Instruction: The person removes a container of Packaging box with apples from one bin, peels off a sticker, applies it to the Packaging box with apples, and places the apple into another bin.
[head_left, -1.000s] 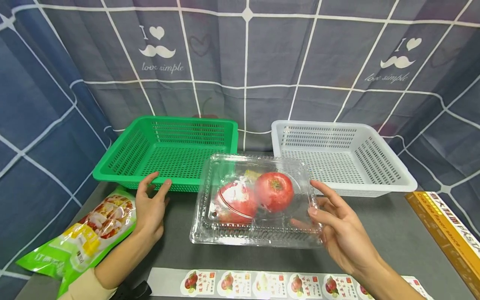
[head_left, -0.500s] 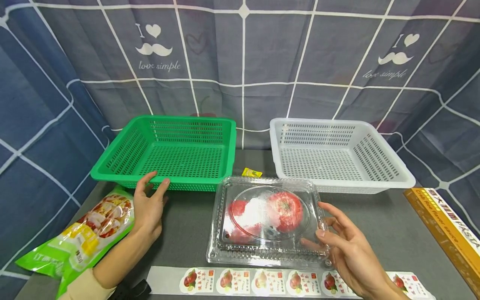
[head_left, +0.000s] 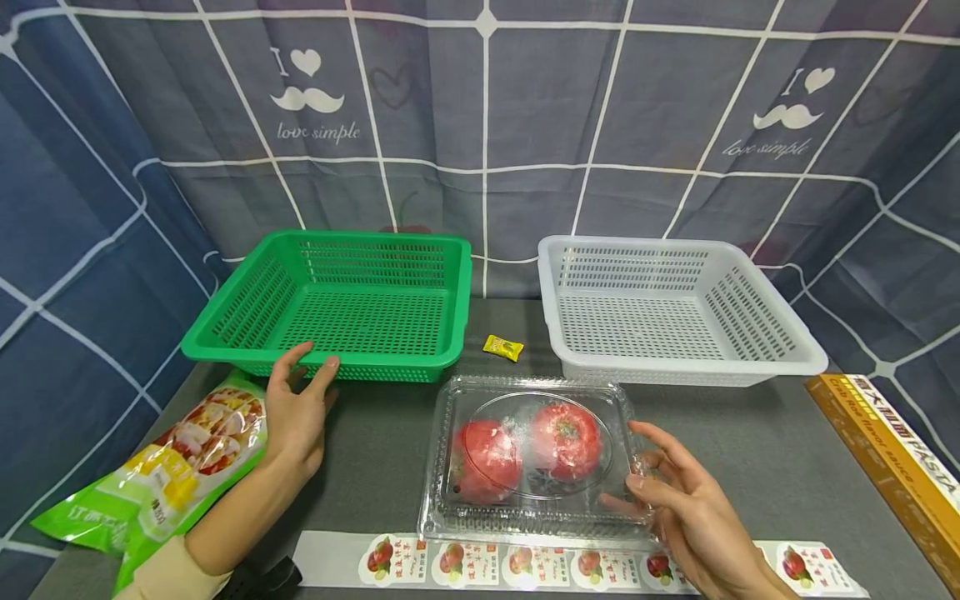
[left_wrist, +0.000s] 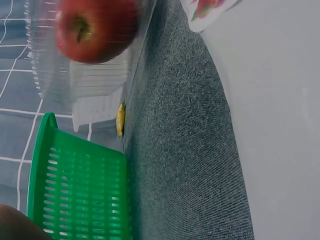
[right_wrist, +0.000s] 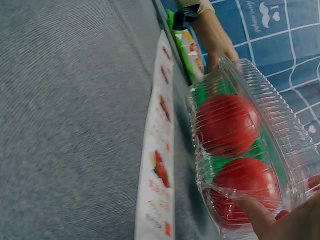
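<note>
My right hand (head_left: 693, 508) grips the right edge of a clear plastic clamshell box (head_left: 525, 523), thumb in front and fingers behind. Two red apples, one on the left (head_left: 486, 461) and one on the right (head_left: 567, 442), sit inside it, visible through the lid. The right wrist view shows the thumb (right_wrist: 255, 212) pressed on the box's ribbed side (right_wrist: 265, 95). My left hand (head_left: 296, 417) lies by the front rim of a green basket (head_left: 397, 364), fingers loosely bent and holding nothing; whether it touches the rim, I cannot tell. Below the box runs a strip of fruit stickers (head_left: 330, 562).
A white basket (head_left: 693, 367) stands at the back right. Between the baskets lies a small yellow packet (head_left: 503, 347). A green food bag (head_left: 172, 475) is beside my left forearm. At the far right is an orange pasta box (head_left: 892, 475). A grid-patterned curtain (head_left: 525, 108) closes off the back.
My right hand has brought the clamshell box down and toward me, first also to the right. The yellow packet has come into full view. My left hand stays by the green basket.
</note>
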